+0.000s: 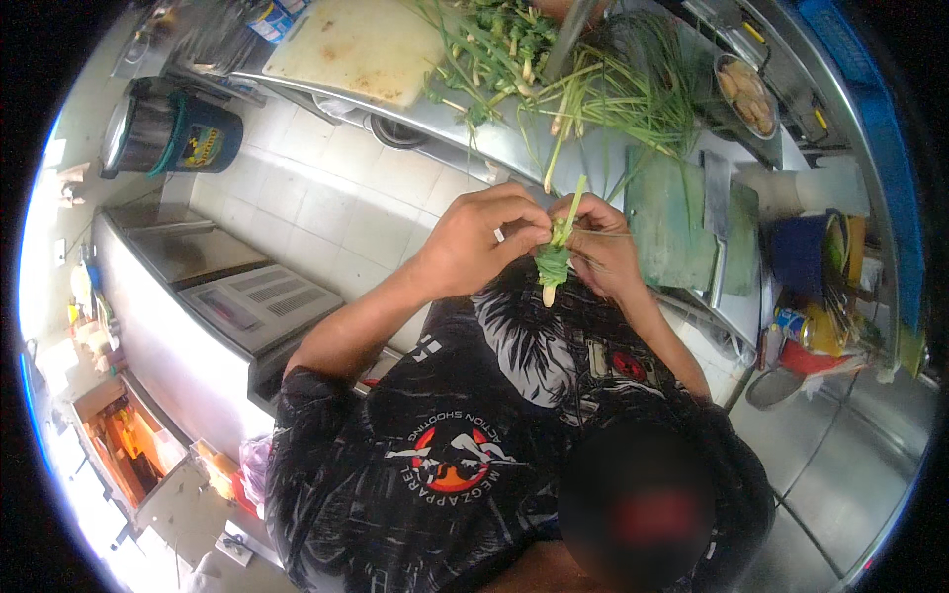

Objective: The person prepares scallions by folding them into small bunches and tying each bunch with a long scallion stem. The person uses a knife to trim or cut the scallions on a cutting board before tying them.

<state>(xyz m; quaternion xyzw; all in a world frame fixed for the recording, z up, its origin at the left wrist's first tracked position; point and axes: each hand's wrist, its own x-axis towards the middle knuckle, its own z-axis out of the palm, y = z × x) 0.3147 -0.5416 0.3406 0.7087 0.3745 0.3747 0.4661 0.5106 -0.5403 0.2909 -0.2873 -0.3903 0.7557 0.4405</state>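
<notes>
My left hand [493, 237], with a ring on one finger, pinches a small wrapped bundle of spring onion [552, 261] from the left. From the other side, the fingers of my right hand [604, 241] are closed on the same bundle. Green leaf is wound around its middle, a pale root end points down towards my shirt, and a cut stalk sticks up. Beyond my hands, on a steel counter [489, 152], lie loose spring onions [630, 104] with long leaves. Left of them is a heap of similar wrapped bundles [511, 44].
A stained white cutting board [363, 48] lies at the counter's left. On the right, a cleaver [716, 222] rests on a green cutting board [667, 222]. Behind it stands a dish of pale brown food pieces [745, 96]. A dark bucket [200, 137] and a steel cabinet [185, 296] are at left.
</notes>
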